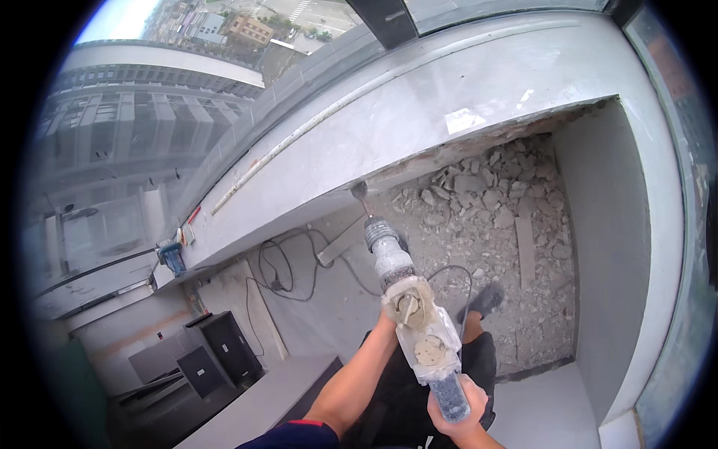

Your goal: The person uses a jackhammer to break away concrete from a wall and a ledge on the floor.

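A dusty, pale-coated rotary hammer [419,322] runs up the middle of the view, tilted away from me. My right hand [465,408] is wrapped round its blue-grey rear handle. Partly hidden beneath the tool body, my left hand [388,318] grips it from the left side. From the grey chuck [382,233] a flat chisel bit [361,193] reaches to the lower edge of the white window ledge [419,71]. Its tip meets that broken edge; whether it is biting in, I cannot tell.
Broken rubble [486,183] covers the floor to the right, with a flat strip [526,251] lying in it. A black cable [288,288] loops across the floor. Black boxes [232,348] stand lower left; a blue tool [171,257] sits on the ledge's left end. My foot [490,298] is beside the rubble.
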The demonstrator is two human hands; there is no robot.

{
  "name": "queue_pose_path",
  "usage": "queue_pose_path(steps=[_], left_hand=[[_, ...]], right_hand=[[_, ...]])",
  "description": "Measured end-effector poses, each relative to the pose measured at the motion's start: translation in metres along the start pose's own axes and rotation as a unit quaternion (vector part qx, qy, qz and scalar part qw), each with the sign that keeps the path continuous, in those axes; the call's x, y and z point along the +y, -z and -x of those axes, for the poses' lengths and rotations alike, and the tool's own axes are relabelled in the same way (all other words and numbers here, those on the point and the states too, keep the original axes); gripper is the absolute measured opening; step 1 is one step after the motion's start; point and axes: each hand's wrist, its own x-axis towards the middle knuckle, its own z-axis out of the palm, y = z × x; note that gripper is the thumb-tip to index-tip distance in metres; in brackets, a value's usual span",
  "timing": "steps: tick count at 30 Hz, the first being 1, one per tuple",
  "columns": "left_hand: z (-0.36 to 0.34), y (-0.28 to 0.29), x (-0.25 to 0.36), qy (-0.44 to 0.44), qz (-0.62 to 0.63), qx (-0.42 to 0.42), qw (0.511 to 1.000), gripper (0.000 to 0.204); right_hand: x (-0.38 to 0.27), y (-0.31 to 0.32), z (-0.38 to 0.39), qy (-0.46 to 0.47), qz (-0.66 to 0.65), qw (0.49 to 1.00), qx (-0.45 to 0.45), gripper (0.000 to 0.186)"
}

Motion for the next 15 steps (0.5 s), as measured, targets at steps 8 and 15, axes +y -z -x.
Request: queue_pose_path(steps=[8,15], left_hand=[[-0.047,-0.034,0.05,0.088,0.179,0.113,0.973,0.029],[-0.024,-0.066,0.009,0.201,0.175,0.263,0.927,0.047]], right_hand=[[-0.025,-0.057,-0.07,-0.007,0.097,0.995,-0.03,0.031],[-0.035,-0.034,-0.035,-0.149,0.047,0.988,0.013,0.027]])
